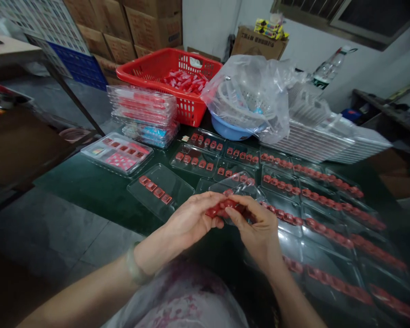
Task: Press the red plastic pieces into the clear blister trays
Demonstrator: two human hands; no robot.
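Observation:
Above the dark green table, my left hand and my right hand meet with fingers closed around a few small red plastic pieces. Their exact kind is hard to make out, as fingers cover part of them. Just behind the hands a clear plastic tray is partly hidden by them. Left of it lies another clear tray with a slanting row of square red pieces. To the right, rows of similar clear trays each carry a line of red pieces.
A filled clear package lies at the table's left. Behind stand stacked packages, a red basket of pink-red pieces, a blue basin under a plastic bag, and a tall stack of clear trays. A bottle rests on top.

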